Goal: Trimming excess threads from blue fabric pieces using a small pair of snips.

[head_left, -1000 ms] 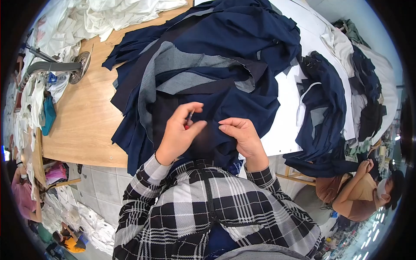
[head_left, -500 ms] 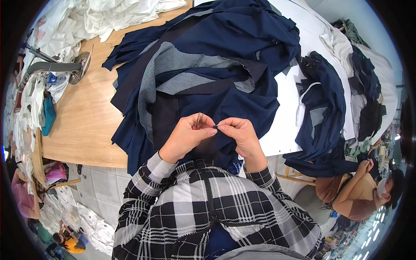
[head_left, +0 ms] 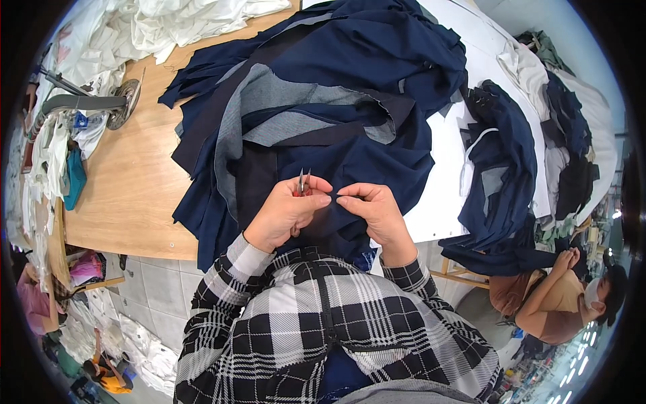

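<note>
In my left hand (head_left: 277, 217) I hold small thread snips (head_left: 302, 183) with red handles, their two pointed metal blades upward and slightly apart. The left thumb and forefinger are nearly together at the tips. Opposite, a small gap away, my right hand (head_left: 380, 214) has its thumb and forefinger bent in a pinch; anything between them is too small and dark to make out. Both hands are over a large heap of navy fabric (head_left: 383, 165). Within that heap, a grey striped strip (head_left: 269, 91) curls in a loop beyond my hands.
Wooden table (head_left: 128, 202) at left carries a dark metal stand (head_left: 84, 103) and white cloth (head_left: 195, 27) at the far edge. More navy garments (head_left: 501, 182) lie on the white tabletop (head_left: 441, 195) at right. A co-worker (head_left: 552, 303) in a mask sits at the lower right.
My fingertips have drawn slightly apart, and the small dark piece between them no longer shows clearly. The snips have tilted more upright, with their blades standing further apart.
</note>
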A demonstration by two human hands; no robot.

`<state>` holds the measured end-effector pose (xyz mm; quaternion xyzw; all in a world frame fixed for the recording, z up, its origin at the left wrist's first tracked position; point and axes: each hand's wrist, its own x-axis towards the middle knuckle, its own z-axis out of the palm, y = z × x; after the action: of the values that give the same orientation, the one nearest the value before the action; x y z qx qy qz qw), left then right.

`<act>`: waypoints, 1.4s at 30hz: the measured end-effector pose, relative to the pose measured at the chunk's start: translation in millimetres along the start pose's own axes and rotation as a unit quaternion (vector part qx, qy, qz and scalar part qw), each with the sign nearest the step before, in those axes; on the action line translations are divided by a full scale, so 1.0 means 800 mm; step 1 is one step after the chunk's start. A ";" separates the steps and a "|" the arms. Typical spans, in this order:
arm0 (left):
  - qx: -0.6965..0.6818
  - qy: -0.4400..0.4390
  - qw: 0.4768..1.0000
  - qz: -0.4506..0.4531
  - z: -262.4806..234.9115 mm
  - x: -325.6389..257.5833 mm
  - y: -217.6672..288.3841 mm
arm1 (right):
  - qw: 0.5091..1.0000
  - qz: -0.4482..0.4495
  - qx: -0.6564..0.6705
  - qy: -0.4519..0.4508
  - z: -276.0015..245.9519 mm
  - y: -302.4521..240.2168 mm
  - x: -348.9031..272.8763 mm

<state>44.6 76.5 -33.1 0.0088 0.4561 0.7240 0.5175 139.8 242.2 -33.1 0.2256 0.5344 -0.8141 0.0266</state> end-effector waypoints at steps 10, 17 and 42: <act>0.286 0.043 0.936 0.202 0.006 0.009 -0.020 | 0.998 -0.009 -0.068 -0.009 0.000 -0.002 -0.003; 0.115 0.002 0.993 0.000 0.005 -0.002 0.002 | 0.999 -0.021 -0.045 0.001 -0.003 0.001 -0.004; 0.197 0.041 0.975 0.092 0.018 -0.012 -0.021 | 0.998 0.005 0.057 0.013 -0.006 0.002 -0.001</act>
<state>68.7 79.1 -31.9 0.1230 0.6076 0.6644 0.4175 142.7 246.0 -35.8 0.2400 0.4865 -0.8400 0.0106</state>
